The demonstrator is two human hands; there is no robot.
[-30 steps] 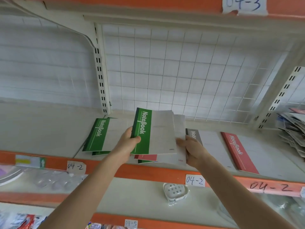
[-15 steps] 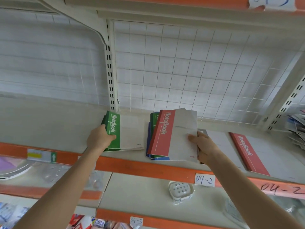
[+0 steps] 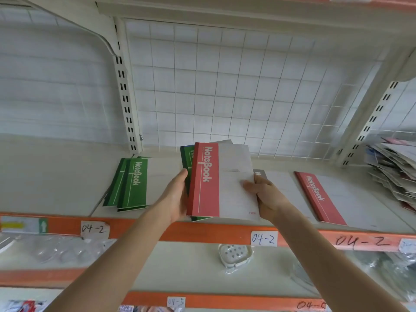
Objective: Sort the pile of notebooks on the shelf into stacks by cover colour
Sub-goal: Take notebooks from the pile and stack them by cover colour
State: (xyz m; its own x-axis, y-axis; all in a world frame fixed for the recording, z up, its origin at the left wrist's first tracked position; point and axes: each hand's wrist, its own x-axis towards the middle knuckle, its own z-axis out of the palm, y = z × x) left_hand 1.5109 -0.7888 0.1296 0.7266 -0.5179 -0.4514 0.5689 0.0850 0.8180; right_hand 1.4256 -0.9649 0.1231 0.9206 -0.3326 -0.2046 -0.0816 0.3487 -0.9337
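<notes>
Step in hand, judged: sorting partly done, with the top item of the held pile (image 3: 235, 197) due for placement.

Held pile: lifted clear of the shelf (image 3: 56, 176), above the middle of its front edge. Topped by a red-spined notebook (image 3: 207, 179). Green notebook (image 3: 186, 158) showing beneath at the left; further covers hidden.

Left hand (image 3: 174, 199): curled round the pile's spine side, thumb up along the edge, fingers behind. Right hand (image 3: 266, 194): pinching the opposite edge, thumb flat on the pale cover, fingers underneath.

Already on the shelf:
- Green stack (image 3: 132, 183), left of the pile, slightly fanned.
- Grey notebook (image 3: 261, 173), just behind the right hand, mostly hidden.
- Red stack (image 3: 319, 194), toward the right end, lying flat. One notebook or several: cannot tell.

Next move, judged: draw the red-spined notebook off the top with the right hand, carry it past the grey notebook, and lay it square on the red stack. Clamp the remainder with the left hand to prevent fanning.

Legible:
- "NoteBook" in white down each coloured spine band.
- Paper tag "04-2" (image 3: 263, 238) on the orange front rail (image 3: 139, 227), with the same figure hand-written further right.
- "04-5" (image 3: 176, 302) on the rail below.
</notes>
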